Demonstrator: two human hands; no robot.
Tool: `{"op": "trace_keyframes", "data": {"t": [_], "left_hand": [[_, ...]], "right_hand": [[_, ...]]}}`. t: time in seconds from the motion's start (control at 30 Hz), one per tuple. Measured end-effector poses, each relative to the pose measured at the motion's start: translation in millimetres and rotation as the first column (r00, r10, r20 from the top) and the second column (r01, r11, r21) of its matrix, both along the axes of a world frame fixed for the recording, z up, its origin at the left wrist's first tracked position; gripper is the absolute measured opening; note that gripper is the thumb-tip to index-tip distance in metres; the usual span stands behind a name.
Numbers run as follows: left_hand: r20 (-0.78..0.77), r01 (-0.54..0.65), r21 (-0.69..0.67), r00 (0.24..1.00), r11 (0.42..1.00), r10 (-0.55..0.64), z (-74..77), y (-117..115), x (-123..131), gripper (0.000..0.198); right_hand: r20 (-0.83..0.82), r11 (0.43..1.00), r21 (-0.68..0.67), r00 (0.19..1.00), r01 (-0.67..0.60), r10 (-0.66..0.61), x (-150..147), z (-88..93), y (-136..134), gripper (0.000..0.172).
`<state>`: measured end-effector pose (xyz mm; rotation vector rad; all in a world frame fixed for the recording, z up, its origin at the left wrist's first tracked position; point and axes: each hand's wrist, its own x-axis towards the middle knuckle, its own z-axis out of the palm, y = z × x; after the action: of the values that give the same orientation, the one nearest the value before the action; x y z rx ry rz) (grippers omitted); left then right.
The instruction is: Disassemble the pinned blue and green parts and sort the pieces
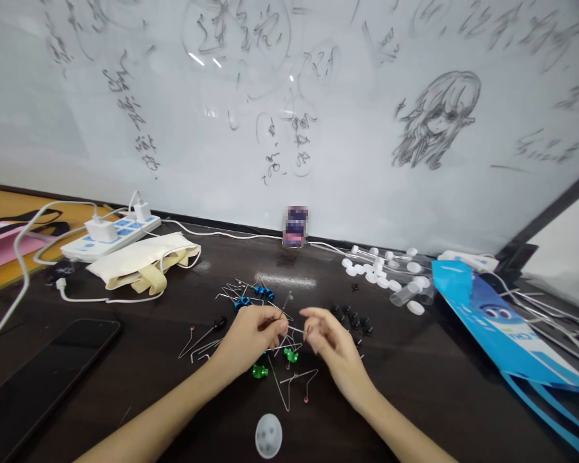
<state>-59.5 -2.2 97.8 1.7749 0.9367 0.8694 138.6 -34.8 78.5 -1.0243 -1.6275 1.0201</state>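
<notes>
One thin, straight metal wire

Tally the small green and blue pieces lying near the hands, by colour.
Green pieces: 2
Blue pieces: 2
Total: 4

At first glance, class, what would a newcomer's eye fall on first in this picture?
In the middle, the left hand pinches a thin wire, with the right hand at its other end. Behind, a scribbled whiteboard fills the wall, and a bright blue bag lies far right.
</notes>
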Motion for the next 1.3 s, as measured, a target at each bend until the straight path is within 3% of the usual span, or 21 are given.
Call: {"op": "trace_keyframes", "data": {"t": [0.03, 0.1, 0.17, 0.2, 0.23, 0.3, 0.37, 0.4, 0.47, 0.53, 0.6, 0.67, 0.73, 0.77, 0.83, 0.9, 1.0, 1.1, 1.17, 1.23, 1.3], "left_hand": [[-0.024, -0.056, 0.128, 0.998, 0.99, 0.06, 0.3, -3.1, 0.4, 0.025], [-0.046, -0.072, 0.379, 0.994, 0.922, 0.096, 0.0, -9.4, 1.7, 0.023], [-0.074, 0.003, 0.532, 0.996, 0.847, 0.043, -1.5, -14.0, 3.5, 0.023], [-0.093, 0.038, 0.563, 0.996, 0.826, 0.018, -2.4, -15.1, 4.5, 0.024], [-0.107, 0.052, 0.562, 0.994, 0.825, 0.01, -3.1, -15.3, 5.4, 0.024], [-0.109, 0.026, 0.443, 0.994, 0.896, 0.025, -4.0, -12.8, 6.7, 0.025], [-0.079, 0.025, 0.163, 0.997, 0.986, -0.012, -4.1, -8.1, 7.0, 0.025], [-0.044, 0.057, 0.003, 0.997, 0.998, -0.057, -4.0, -5.6, 6.8, 0.026], [0.052, 0.153, -0.233, 0.988, 0.96, -0.145, -3.4, -2.0, 6.2, 0.026], [0.096, 0.171, -0.267, 0.984, 0.948, -0.15, -1.8, -1.8, 5.7, 0.026], [0.045, 0.071, -0.118, 0.997, 0.99, -0.067, 1.0, -5.0, 5.3, 0.025], [-0.024, -0.033, 0.117, 0.999, 0.993, 0.036, 3.8, -9.8, 4.8, 0.025], [-0.053, -0.052, 0.313, 0.996, 0.949, 0.072, 5.3, -13.9, 4.2, 0.025], [-0.058, -0.031, 0.375, 0.997, 0.926, 0.056, 5.4, -15.3, 4.0, 0.025], [-0.057, 0.003, 0.441, 0.998, 0.898, 0.024, 4.6, -16.1, 4.0, 0.024], [-0.053, 0.001, 0.407, 0.998, 0.913, 0.023, 3.5, -14.4, 4.5, 0.025], [-0.002, 0.017, 0.113, 1.0, 0.994, -0.017, 2.6, -7.9, 5.4, 0.026], [0.12, 0.138, -0.192, 0.986, 0.972, -0.117, 3.1, 0.1, 3.8, 0.028], [0.153, 0.13, -0.21, 0.983, 0.969, -0.099, 4.7, 2.9, 1.2, 0.029], [0.098, 0.034, -0.089, 0.995, 0.995, -0.025, 7.6, 2.1, -1.7, 0.026], [0.001, -0.035, 0.114, 0.999, 0.993, 0.035, 11.1, -1.6, -3.7, 0.023]], "right_hand": [[-0.133, 0.977, -0.199, 0.99, -0.072, 0.045, -1.5, -0.7, 0.0, 0.043], [-0.381, 0.8, -0.503, 0.915, -0.326, 0.133, -3.5, -1.9, -0.4, 0.059], [-0.526, 0.638, -0.594, 0.837, -0.489, 0.152, -4.5, -2.0, -1.3, 0.052], [-0.545, 0.63, -0.592, 0.825, -0.503, 0.147, -5.0, -1.3, -1.8, 0.045], [-0.524, 0.671, -0.571, 0.839, -0.473, 0.146, -5.5, -0.2, -2.4, 0.038], [-0.332, 0.832, -0.452, 0.926, -0.321, 0.177, -6.4, 2.6, -3.7, 0.032], [0.053, 0.979, -0.153, 0.988, -0.138, 0.147, -5.8, 5.7, -5.5, 0.032], [0.249, 0.995, 0.042, 0.966, -0.088, 0.075, -4.9, 7.1, -6.5, 0.031], [0.477, 0.936, 0.341, 0.874, -0.084, -0.095, -2.3, 9.4, -8.3, 0.025], [0.449, 0.905, 0.424, 0.877, -0.043, -0.169, -0.9, 11.0, -9.3, 0.028], [0.226, 0.961, 0.263, 0.963, 0.084, -0.146, -1.9, 11.9, -8.9, 0.033], [-0.081, 0.99, -0.128, 0.994, 0.057, -0.068, -4.6, 12.0, -7.9, 0.043], [-0.34, 0.857, -0.471, 0.94, -0.209, 0.042, -7.2, 11.7, -7.3, 0.055], [-0.43, 0.769, -0.547, 0.899, -0.332, 0.082, -8.1, 11.6, -7.5, 0.054], [-0.492, 0.705, -0.572, 0.863, -0.42, 0.115, -9.5, 11.5, -8.7, 0.044], [-0.373, 0.814, -0.488, 0.918, -0.315, 0.131, -10.2, 11.7, -10.5, 0.035], [0.094, 0.994, -0.089, 0.993, -0.069, 0.077, -10.0, 12.7, -12.6, 0.033], [0.351, 0.964, 0.268, 0.932, -0.005, -0.093, -8.2, 14.8, -12.9, 0.03], [0.293, 0.976, 0.212, 0.951, 0.042, -0.105, -7.0, 15.4, -11.8, 0.036], [0.098, 0.996, -0.091, 0.995, 0.021, -0.011, -6.5, 14.5, -9.7, 0.048], [-0.192, 0.885, -0.435, 0.977, -0.165, 0.089, -6.7, 12.0, -7.7, 0.06]]}}
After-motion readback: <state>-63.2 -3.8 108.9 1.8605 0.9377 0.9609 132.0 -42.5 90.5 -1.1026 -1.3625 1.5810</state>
